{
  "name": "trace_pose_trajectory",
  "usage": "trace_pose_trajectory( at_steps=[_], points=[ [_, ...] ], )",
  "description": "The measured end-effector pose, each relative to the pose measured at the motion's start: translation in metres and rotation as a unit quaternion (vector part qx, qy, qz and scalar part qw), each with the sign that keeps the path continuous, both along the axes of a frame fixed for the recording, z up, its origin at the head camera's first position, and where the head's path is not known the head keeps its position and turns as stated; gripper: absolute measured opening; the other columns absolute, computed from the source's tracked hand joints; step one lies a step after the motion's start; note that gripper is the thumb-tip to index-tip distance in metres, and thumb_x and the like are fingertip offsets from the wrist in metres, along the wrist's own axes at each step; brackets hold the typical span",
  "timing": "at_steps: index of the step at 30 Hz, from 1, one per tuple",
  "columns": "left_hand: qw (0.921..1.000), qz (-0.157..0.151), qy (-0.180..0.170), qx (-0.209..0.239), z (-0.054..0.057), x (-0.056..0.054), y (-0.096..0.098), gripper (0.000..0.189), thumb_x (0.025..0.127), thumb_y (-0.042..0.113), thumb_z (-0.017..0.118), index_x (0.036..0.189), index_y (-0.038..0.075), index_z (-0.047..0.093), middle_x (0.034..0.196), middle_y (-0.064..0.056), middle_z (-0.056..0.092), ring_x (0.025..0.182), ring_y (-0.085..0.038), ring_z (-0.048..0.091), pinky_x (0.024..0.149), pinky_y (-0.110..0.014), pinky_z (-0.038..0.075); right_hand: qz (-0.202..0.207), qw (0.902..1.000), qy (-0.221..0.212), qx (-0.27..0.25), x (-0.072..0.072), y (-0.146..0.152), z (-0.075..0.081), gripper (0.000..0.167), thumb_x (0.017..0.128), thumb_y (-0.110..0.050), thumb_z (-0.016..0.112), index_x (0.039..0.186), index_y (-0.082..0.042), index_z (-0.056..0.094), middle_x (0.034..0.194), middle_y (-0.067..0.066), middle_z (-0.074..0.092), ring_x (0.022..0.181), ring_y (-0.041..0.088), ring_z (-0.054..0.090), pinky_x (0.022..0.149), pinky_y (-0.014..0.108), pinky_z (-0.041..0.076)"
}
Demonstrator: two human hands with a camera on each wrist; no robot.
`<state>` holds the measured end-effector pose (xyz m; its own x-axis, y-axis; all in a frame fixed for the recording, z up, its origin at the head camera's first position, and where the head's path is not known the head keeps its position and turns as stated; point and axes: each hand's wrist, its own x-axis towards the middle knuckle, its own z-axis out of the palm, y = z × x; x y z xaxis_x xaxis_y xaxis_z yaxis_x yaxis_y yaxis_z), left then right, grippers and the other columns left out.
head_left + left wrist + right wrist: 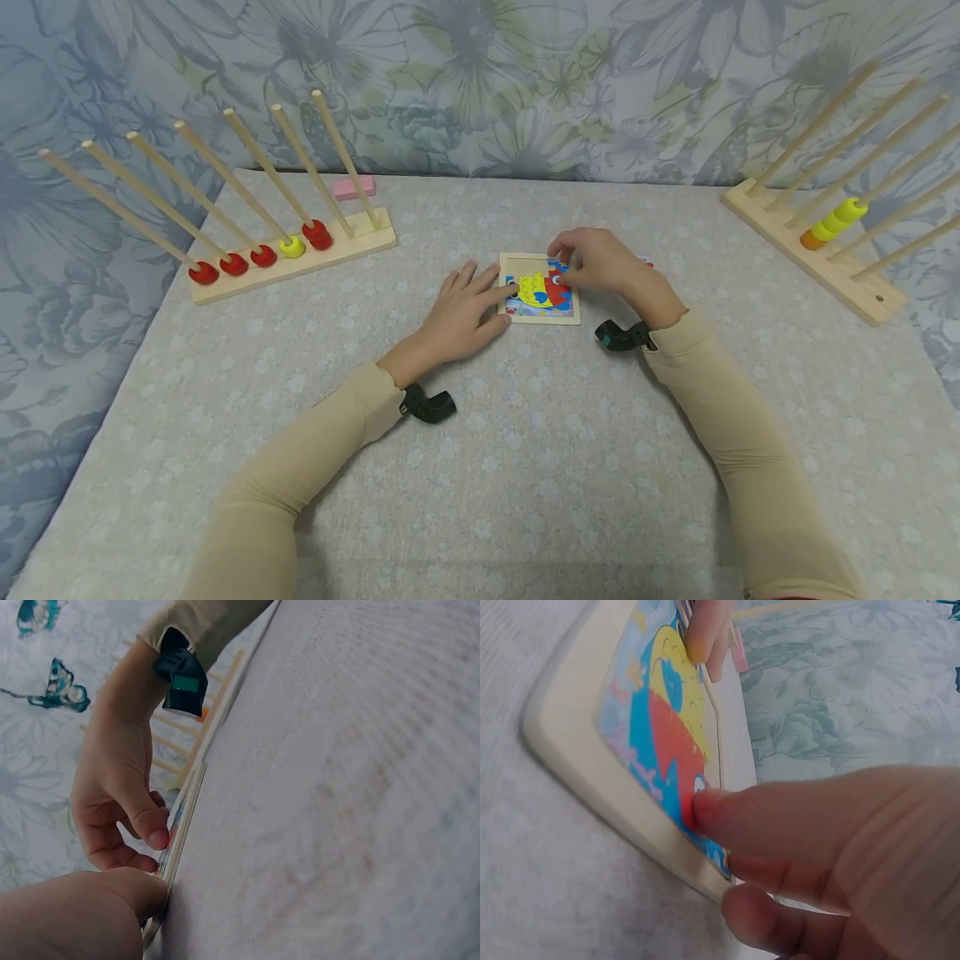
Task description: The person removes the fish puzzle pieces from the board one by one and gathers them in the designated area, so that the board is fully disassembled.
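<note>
A small wooden-framed jigsaw puzzle [540, 320] with a yellow, red and blue fish picture lies flat on the table. My left hand [468, 315] rests at its left side, fingers spread, with the index fingertip touching the picture. At the upper right of the puzzle, my right hand [603, 265] has its thumb and curled fingers on a red and blue puzzle piece [557, 268]. In the right wrist view the thumb presses the red part of the picture [676, 742] beside the fish's eye. The other fingers bend near the frame's corner, partly hidden.
On the left stands a wooden peg rack [292, 265] with red and yellow beads. Another peg rack [817, 252] at the right bears yellow and orange beads. A pink block [353, 187] lies at the back. Something small and red [648, 263] shows partly behind the right wrist.
</note>
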<state>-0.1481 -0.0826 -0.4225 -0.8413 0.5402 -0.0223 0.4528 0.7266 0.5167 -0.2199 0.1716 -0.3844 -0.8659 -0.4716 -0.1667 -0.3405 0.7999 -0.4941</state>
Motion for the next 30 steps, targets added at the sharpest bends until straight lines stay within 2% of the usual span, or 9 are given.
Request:
trace_pose_trajectory(
  at_steps=[7, 12, 17, 23, 30],
  points=[
    [1.0000, 0.000, 0.005, 0.005, -0.0014, 0.0001, -0.0001, 0.053, 0.102, 0.035, 0.054, 0.152, 0.019, 0.051, 0.168, -0.014, 0.029, 0.158, -0.045, 0.011, 0.126, -0.065, 0.009, -0.008, 0.9998, 0.000, 0.018, 0.0040, -0.0026, 0.0045, 0.042, 0.086, -0.011, 0.079, 0.126, -0.004, 0.067, 0.111, 0.016, 0.069, 0.083, 0.028, 0.057, 0.080, 0.039, 0.050],
    [1.0000, 0.000, 0.004, 0.006, -0.0022, -0.0003, -0.0001, 0.053, 0.102, 0.034, 0.054, 0.152, 0.018, 0.051, 0.168, -0.015, 0.029, 0.158, -0.045, 0.011, 0.126, -0.065, 0.009, 0.002, 0.9998, 0.000, 0.022, 0.0041, -0.0030, 0.0047, 0.043, 0.088, -0.011, 0.078, 0.129, -0.005, 0.066, 0.111, 0.016, 0.068, 0.082, 0.027, 0.055, 0.076, 0.035, 0.047],
    [1.0000, -0.001, 0.002, 0.003, -0.0018, -0.0004, 0.0001, 0.053, 0.102, 0.034, 0.054, 0.152, 0.019, 0.051, 0.168, -0.014, 0.029, 0.158, -0.045, 0.011, 0.126, -0.064, 0.008, 0.013, 0.9997, -0.007, 0.021, 0.0036, -0.0013, 0.0035, 0.047, 0.089, -0.009, 0.076, 0.134, -0.004, 0.063, 0.115, 0.019, 0.065, 0.090, 0.029, 0.054, 0.081, 0.039, 0.047],
    [1.0000, -0.002, 0.001, 0.003, -0.0004, -0.0007, -0.0001, 0.053, 0.102, 0.035, 0.054, 0.152, 0.018, 0.051, 0.168, -0.014, 0.029, 0.159, -0.044, 0.011, 0.126, -0.064, 0.008, 0.014, 0.9998, 0.006, 0.011, 0.0046, -0.0003, 0.0022, 0.042, 0.088, -0.007, 0.075, 0.129, 0.000, 0.067, 0.114, 0.021, 0.062, 0.095, 0.032, 0.053, 0.087, 0.043, 0.047],
    [1.0000, -0.001, -0.003, 0.005, -0.0001, -0.0002, -0.0003, 0.053, 0.102, 0.035, 0.054, 0.152, 0.018, 0.051, 0.168, -0.014, 0.029, 0.159, -0.044, 0.011, 0.126, -0.064, 0.008, 0.009, 1.0000, 0.000, -0.003, 0.0049, 0.0002, 0.0030, 0.037, 0.087, -0.008, 0.077, 0.123, -0.006, 0.067, 0.119, 0.022, 0.062, 0.099, 0.034, 0.055, 0.088, 0.045, 0.048]
  ],
)
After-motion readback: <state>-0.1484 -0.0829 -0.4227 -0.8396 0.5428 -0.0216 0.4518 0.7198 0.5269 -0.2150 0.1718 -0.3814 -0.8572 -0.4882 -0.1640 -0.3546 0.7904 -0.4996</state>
